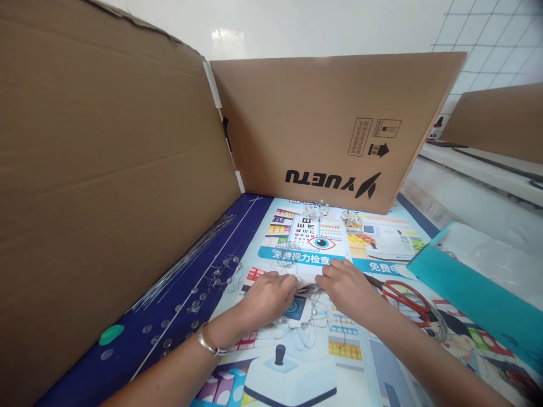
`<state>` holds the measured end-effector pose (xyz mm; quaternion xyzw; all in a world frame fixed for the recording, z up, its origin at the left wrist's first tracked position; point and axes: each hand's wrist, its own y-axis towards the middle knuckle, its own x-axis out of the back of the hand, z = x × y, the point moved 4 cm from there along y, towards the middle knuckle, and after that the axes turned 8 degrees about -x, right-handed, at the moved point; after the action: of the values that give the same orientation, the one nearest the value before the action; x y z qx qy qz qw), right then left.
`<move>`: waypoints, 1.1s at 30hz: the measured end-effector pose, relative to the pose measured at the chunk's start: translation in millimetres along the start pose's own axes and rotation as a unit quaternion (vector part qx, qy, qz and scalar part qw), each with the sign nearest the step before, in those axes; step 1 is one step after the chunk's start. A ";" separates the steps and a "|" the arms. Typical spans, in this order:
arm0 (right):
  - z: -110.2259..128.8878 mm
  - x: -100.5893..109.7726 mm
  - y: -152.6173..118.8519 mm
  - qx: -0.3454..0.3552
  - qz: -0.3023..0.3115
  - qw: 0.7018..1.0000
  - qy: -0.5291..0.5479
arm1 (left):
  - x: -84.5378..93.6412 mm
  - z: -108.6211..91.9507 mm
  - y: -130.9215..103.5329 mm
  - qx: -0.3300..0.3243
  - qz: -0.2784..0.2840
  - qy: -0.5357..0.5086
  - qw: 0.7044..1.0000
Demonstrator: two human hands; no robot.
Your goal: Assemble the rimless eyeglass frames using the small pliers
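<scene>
We hold beaded wire [303, 325], fingers pinched narrow, between our left hand [271, 295] and right hand [345, 286], well in from the left edge of the tabletop [242, 230]; loose beads [168, 343] and bare wires [169, 272] lie near that edge; red scissors [392, 289] sit just beside our right forearm [411, 339].

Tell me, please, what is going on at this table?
A person's left hand and right hand are close together, pinching beaded wire whose loops spread over the printed sheet. More beaded pieces lie near the cardboard at the back. Loose beads and straight wires lie to the left, and scissors beside the right forearm.
</scene>
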<state>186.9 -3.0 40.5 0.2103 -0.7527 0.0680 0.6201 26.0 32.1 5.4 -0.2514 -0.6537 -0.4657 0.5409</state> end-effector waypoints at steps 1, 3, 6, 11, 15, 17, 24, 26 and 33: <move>0.9 0.8 -0.1 0.001 -0.006 1.000 -0.005 | 0.1 -0.3 -0.1 -0.001 0.001 0.000 1.000; 3.8 3.2 -0.6 0.008 -0.018 1.000 -0.017 | 0.1 -0.7 -0.2 -0.003 0.005 0.006 1.000; 8.9 7.7 -1.7 0.017 -0.028 0.999 -0.035 | 0.1 -1.9 -0.2 -0.013 0.015 0.019 1.000; 17.0 14.0 -3.8 0.010 -0.039 0.997 -0.069 | 0.9 -2.9 -0.4 -0.018 0.014 0.028 0.999; 23.2 13.8 -4.0 0.009 -0.048 0.996 -0.078 | -0.7 -2.9 -1.9 -0.017 0.017 0.030 0.999; 24.7 12.2 -3.7 0.010 -0.050 0.996 -0.077 | -1.9 -3.0 -2.5 -0.020 0.020 0.029 0.999; 23.2 8.2 -4.3 0.017 -0.057 0.996 -0.070 | -5.2 -2.2 -2.1 -0.007 0.025 0.021 0.999; 23.0 7.5 -4.6 0.016 -0.058 0.996 -0.068 | -5.7 -2.1 -1.9 -0.002 0.030 0.019 0.999; 22.9 7.0 -5.2 0.011 -0.056 0.996 -0.066 | -5.8 -0.5 -2.9 0.010 0.034 0.003 0.999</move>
<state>167.2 -17.6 41.3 0.2626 -0.7784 0.0277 0.5695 25.5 31.3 -1.1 -0.2663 -0.6481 -0.4413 0.5607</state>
